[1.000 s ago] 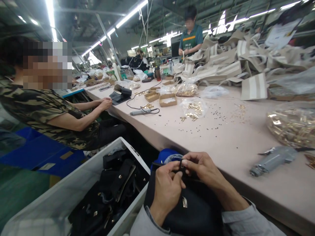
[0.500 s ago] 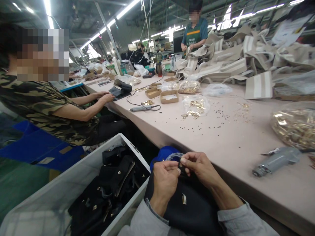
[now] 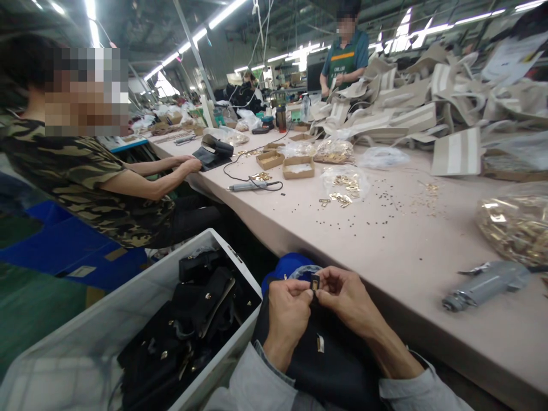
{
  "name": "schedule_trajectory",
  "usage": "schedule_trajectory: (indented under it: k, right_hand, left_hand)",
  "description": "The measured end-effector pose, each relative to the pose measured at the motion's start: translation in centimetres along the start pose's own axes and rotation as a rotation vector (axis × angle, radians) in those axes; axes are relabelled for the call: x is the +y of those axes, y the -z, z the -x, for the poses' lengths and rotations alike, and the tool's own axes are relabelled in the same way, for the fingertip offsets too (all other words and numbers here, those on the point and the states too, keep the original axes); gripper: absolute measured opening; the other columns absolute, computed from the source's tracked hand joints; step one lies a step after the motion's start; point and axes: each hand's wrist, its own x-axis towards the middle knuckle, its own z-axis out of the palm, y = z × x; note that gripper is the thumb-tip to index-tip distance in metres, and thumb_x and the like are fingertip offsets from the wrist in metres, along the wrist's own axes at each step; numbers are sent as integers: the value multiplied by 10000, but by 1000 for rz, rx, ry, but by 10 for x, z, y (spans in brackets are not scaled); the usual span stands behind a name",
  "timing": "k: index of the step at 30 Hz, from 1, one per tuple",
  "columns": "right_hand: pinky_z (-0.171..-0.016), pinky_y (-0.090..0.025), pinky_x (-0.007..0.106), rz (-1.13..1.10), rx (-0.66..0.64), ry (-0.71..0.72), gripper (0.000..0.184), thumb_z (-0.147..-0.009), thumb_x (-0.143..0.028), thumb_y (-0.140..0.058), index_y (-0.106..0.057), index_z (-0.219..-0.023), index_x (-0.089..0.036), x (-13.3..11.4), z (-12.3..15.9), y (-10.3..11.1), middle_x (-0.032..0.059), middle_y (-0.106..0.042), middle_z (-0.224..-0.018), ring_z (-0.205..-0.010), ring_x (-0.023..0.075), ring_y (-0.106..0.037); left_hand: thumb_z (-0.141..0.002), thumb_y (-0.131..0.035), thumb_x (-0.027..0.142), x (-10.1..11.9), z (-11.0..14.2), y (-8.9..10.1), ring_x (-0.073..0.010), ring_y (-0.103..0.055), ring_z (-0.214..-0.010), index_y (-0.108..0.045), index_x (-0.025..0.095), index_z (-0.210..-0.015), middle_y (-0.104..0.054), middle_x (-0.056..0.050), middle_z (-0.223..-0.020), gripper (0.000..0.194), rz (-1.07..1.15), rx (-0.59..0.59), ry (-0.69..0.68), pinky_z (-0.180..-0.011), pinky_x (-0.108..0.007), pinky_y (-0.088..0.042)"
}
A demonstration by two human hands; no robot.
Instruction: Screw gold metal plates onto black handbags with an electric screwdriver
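A small black tab [image 3: 315,282] with a gold rectangular frame in it is held up above the black bag [image 3: 338,371], between the fingertips of 2 hands. The left hand [image 3: 289,314] has its fingers bent and its thumb and fingertips closed on the tab's left side. The right hand [image 3: 355,302] pinches the other side, with its fingers curled. The black bag lies below the hands and has a gold clasp [image 3: 320,343] on its face. A blue item [image 3: 291,265] shows just behind the hands, by the table edge.

Left of the black bag, a white crate [image 3: 107,325] holds a heap of black bags [image 3: 154,354] with gold fittings. On the table [image 3: 299,228], a gray power tool [image 3: 483,285] lies at the right, near a clear bag of gold parts [image 3: 514,225]. Farther in are scattered black bits [image 3: 387,197], an open plastic bag [image 3: 346,185] with gold pieces, 2 small cardboard boxes [image 3: 298,169] and a slim gray tool [image 3: 247,186] with a cord.

A person in a camouflage shirt [image 3: 85,182] sits at the left, hands near a black folded item [image 3: 212,151]. Another person in a green apron [image 3: 345,63] stands behind a pile of beige pieces [image 3: 394,108].
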Motion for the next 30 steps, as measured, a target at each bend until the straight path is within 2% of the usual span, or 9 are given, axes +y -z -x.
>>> schedule_trajectory:
  k: [3,5,10,14,19,24,27,30]
  right_hand:
    - [-593,-444,273,-11,42,-35,328,-850,-430,-765,-700,-977,-135,4,0,0,18,-646,-722,-624,138,-560]
    - [-618,-476,293,-45,29,-40,376,-863,-468,-750,-705,-1012,-126,6,1,3,31,-657,-720,-633,151,-582]
    - [-784,-531,317,-100,-24,9,365,-784,-310,-816,-693,-1080,-137,10,7,6,67,-713,-931,-822,177,-644]
    - [-732,-512,293,2,5,20,327,-797,-281,-792,-693,-1075,-140,12,8,2,43,-701,-885,-771,158,-619]
    - [-650,-506,297,-4,33,-4,326,-872,-411,-735,-706,-1050,-139,11,8,0,25,-677,-750,-670,163,-619]
    - [-601,-501,298,3,91,0,347,-849,-448,-753,-719,-1006,-141,10,9,1,30,-679,-700,-605,162,-606]
    - [-594,-499,298,0,89,-3,354,-840,-447,-757,-727,-1012,-140,11,8,0,37,-690,-717,-603,163,-606]
    - [-660,-517,300,-25,33,10,348,-813,-394,-783,-726,-1044,-141,12,8,1,46,-705,-798,-692,171,-627]
  left_hand:
    - [-676,-823,275,-2,0,0,-174,-629,-527,-805,117,-791,-688,-62,-562,196,-1,-1,4,-462,-237,-444]
    - [-660,-831,263,-3,1,0,-166,-619,-516,-797,120,-782,-674,-51,-548,190,5,31,6,-459,-232,-436]
    - [-653,-807,233,-4,3,-2,-152,-592,-487,-793,116,-794,-664,-46,-537,184,18,31,27,-440,-225,-410]
    - [-644,-807,234,-5,3,-2,-145,-586,-485,-784,112,-771,-677,-55,-561,177,14,31,29,-434,-220,-399]
    - [-652,-802,248,-6,5,1,-133,-564,-457,-773,114,-745,-647,-41,-519,165,50,-9,47,-418,-209,-370]
    - [-660,-805,241,-6,6,4,-119,-552,-434,-797,112,-826,-706,-63,-593,211,31,-65,55,-405,-206,-361]
    - [-637,-828,229,-6,6,4,-138,-593,-471,-794,116,-796,-720,-70,-610,198,14,-35,50,-424,-212,-400]
    - [-627,-812,189,-5,6,2,-161,-636,-519,-787,120,-763,-724,-73,-611,155,26,25,43,-456,-220,-442]
